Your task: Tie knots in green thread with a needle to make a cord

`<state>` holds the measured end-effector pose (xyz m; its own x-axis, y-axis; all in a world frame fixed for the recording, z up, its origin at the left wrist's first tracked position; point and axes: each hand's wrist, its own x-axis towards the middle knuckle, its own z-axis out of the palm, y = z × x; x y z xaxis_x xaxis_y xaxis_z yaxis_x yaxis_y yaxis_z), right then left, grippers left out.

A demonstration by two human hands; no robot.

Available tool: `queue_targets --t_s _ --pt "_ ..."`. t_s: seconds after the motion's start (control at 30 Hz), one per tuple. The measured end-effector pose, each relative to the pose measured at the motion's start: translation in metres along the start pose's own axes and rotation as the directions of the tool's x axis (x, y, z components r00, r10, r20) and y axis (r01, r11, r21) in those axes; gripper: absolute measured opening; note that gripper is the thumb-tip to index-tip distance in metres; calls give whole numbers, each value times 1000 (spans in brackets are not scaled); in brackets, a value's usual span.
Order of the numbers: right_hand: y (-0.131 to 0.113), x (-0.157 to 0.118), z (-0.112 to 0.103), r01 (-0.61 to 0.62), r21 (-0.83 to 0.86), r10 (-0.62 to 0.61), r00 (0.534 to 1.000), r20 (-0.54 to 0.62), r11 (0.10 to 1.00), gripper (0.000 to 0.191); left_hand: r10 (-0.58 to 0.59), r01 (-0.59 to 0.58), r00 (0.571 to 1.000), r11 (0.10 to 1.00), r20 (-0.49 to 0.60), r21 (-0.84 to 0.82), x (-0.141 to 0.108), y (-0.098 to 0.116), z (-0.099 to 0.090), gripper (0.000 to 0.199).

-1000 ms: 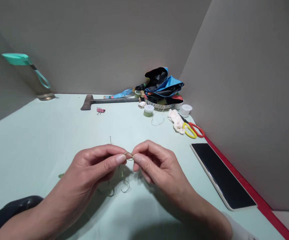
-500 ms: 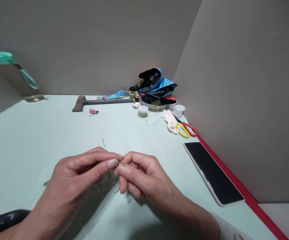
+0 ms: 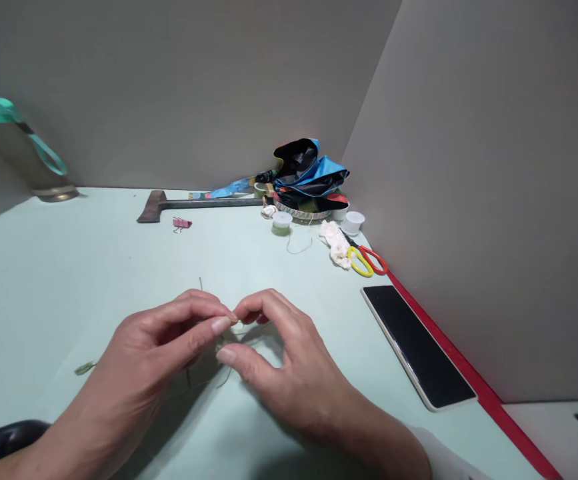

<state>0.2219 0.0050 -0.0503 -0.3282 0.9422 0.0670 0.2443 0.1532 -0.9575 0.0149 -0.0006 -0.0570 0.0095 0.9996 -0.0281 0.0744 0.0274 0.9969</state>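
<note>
My left hand (image 3: 161,357) is closed, thumb and forefinger pinching a thin green thread (image 3: 225,340). Small loops of it hang below the fingertips and partly hide behind the hands. My right hand (image 3: 286,357) is beside it, thumb and forefinger spread apart, with the forefinger tip close to the left fingertips. Whether that tip touches the thread I cannot tell. A small green bundle of thread (image 3: 85,368) lies left of my left wrist. Beyond my left hand, a thin dark pin-like piece (image 3: 201,283) shows.
An axe (image 3: 199,203), a pink binder clip (image 3: 182,223), a thread spool (image 3: 281,223) and a blue-black pouch (image 3: 311,173) lie at the back. Scissors (image 3: 367,260), crumpled tissue (image 3: 336,245) and a phone (image 3: 419,347) lie right. A bottle (image 3: 29,153) stands far left.
My right thumb has parted from its forefinger and dropped lower, so the pinch has opened. My left hand keeps its pinch. The view has shifted slightly.
</note>
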Motion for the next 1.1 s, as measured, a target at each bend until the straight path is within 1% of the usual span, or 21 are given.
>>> queue_targets --t_s 0.03,0.1,0.17,0.23,0.3,0.43,0.5,0.63,0.73,0.93,1.1 --pt "0 0 0 30 -7 -30 999 -25 1000 24 24 -24 1000 999 -1 22 0 -2 -1 23" --pt "0 -1 0 78 7 -77 996 -48 997 18 42 -42 999 998 2 55 -2 -5 -3 26" --pt "0 -1 -2 124 7 -123 991 -60 992 17 3 -2 1000 998 -4 57 -5 -4 -3 28" --pt "0 -1 -3 140 9 -139 989 -53 990 19 -72 73 997 997 -30 39 -7 -1 -1 28" --pt "0 -1 -5 124 28 -123 992 -39 992 19 -119 120 992 992 -31 30 -8 1 0 27" --pt "-2 -1 -6 75 67 -74 997 -25 995 18 -128 127 991 991 42 32 -7 0 -1 32" --pt "-3 -1 -7 64 76 -61 998 -31 995 18 -139 138 988 990 61 14 -8 0 -1 35" --pt "-3 0 -7 40 116 -36 999 -39 992 16 -178 183 979 982 97 -51 -9 3 1 26" --pt "-4 0 -7 39 149 -34 999 -34 988 15 -189 197 974 979 123 -54 -10 3 1 26" --pt "-6 0 -8 36 120 -31 999 -42 992 15 -184 199 968 977 170 -77 -13 1 -1 35" --pt "-5 0 -9 46 131 -43 999 -29 990 15 -209 228 962 970 177 -90 -13 7 2 37"
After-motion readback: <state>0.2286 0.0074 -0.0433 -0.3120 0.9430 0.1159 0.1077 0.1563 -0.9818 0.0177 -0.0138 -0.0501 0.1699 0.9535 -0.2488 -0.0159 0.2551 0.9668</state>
